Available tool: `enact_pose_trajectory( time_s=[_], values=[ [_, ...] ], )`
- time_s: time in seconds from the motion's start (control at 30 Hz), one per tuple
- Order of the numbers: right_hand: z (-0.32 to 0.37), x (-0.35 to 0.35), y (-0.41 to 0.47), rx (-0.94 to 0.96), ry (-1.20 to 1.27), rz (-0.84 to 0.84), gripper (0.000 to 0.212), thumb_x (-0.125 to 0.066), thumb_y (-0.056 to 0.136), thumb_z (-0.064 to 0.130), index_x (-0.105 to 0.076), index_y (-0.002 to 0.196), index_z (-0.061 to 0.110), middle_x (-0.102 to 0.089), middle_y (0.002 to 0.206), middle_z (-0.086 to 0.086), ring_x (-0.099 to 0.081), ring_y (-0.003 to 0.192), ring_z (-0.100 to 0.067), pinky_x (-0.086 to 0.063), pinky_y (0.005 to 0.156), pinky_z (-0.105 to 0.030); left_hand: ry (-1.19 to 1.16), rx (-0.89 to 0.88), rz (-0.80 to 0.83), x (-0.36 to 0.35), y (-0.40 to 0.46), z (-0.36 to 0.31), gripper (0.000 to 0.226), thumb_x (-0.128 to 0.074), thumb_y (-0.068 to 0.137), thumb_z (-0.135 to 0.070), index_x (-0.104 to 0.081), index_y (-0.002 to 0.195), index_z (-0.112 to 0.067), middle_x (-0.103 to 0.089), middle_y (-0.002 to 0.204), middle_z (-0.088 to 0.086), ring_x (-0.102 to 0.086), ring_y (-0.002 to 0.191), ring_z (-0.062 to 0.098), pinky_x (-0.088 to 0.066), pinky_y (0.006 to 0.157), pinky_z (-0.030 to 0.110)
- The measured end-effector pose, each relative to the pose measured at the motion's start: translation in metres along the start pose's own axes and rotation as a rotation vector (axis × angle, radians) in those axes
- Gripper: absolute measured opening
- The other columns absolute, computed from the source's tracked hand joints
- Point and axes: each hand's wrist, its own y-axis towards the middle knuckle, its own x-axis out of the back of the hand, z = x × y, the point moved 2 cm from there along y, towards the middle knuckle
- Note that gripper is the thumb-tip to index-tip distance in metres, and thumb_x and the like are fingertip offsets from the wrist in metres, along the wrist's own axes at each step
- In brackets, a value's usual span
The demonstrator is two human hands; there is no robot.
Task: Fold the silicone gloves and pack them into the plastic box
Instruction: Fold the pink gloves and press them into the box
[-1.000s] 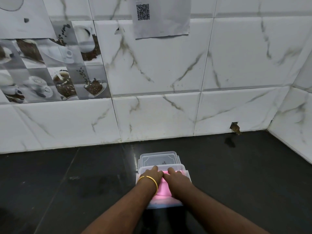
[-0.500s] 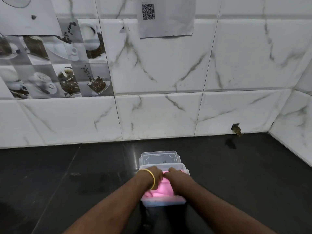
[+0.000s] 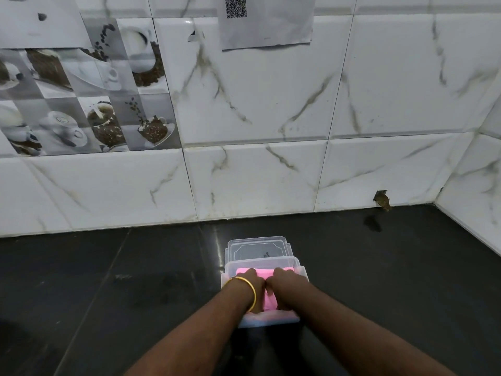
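A clear plastic box point(image 3: 303, 272) stands on the black counter in front of me. Pink silicone gloves point(image 3: 267, 273) lie folded inside it, mostly covered by my hands. My left hand point(image 3: 248, 283), with a gold bangle on the wrist, presses down on the left part of the gloves. My right hand point(image 3: 284, 284) presses on the right part, its fingers curled against the pink silicone. Both hands sit inside the box, touching each other at the middle.
The box's clear lid point(image 3: 259, 246) lies on the counter just behind the box. A white marble-tiled wall point(image 3: 271, 172) rises behind, with a side wall point(image 3: 477, 213) at the right. The black counter point(image 3: 122, 280) spreads left and right of the box.
Both hands have shifted inside the box, pressing the pink gloves lower. More pink shows at the box's far end.
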Motion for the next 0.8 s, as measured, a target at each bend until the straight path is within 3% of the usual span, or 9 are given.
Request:
enact_pose_trajectory(
  time_s=[0.27,0.37,0.47,0.57,0.8],
  values=[
    [0.003,0.002,-0.006,-0.012,0.003,-0.030,0.029,-0.055,0.093,0.016,-0.061,0.121,0.012,-0.050,0.127,-0.017,-0.052,0.116,-0.039,-0.047,0.097,-0.046,0.010,0.020,0.106,-0.001,0.007,0.003,0.057,-0.069,0.079,-0.033,-0.053,0.132,-0.021,-0.036,0.139,0.016,-0.046,0.125,0.037,-0.042,0.105,0.047],
    [0.004,0.006,-0.010,-0.018,0.024,-0.064,0.031,-0.056,0.092,0.018,-0.061,0.122,0.013,-0.053,0.126,-0.015,-0.054,0.117,-0.037,-0.047,0.097,-0.043,0.040,0.012,0.081,0.002,0.005,0.000,0.061,-0.070,0.078,-0.032,-0.051,0.134,-0.016,-0.044,0.136,0.019,-0.048,0.123,0.035,-0.045,0.102,0.044],
    [0.004,0.011,-0.013,-0.035,0.046,-0.168,0.042,-0.066,0.084,0.014,-0.058,0.126,0.018,-0.052,0.126,-0.012,-0.052,0.119,-0.035,-0.049,0.093,-0.045,0.055,0.045,-0.052,0.007,0.003,0.000,0.062,-0.078,0.071,-0.026,-0.057,0.128,-0.014,-0.057,0.127,0.015,-0.057,0.114,0.034,-0.049,0.096,0.045],
    [0.005,0.009,-0.014,-0.043,0.052,-0.175,0.052,-0.066,0.084,0.016,-0.051,0.134,0.024,-0.047,0.130,-0.011,-0.049,0.121,-0.036,-0.048,0.095,-0.045,0.043,0.102,-0.128,0.005,-0.001,0.003,0.076,-0.080,0.067,-0.026,-0.049,0.135,-0.016,-0.046,0.131,0.013,-0.046,0.122,0.036,-0.045,0.095,0.051],
    [0.007,0.000,-0.007,-0.062,0.075,-0.096,0.056,-0.059,0.090,0.016,-0.045,0.142,0.029,-0.044,0.136,-0.014,-0.047,0.125,-0.042,-0.041,0.105,-0.047,0.000,0.149,-0.040,-0.001,0.002,0.002,0.081,-0.075,0.073,-0.024,-0.036,0.144,-0.014,-0.030,0.143,0.015,-0.036,0.131,0.039,-0.038,0.106,0.052]
  ],
)
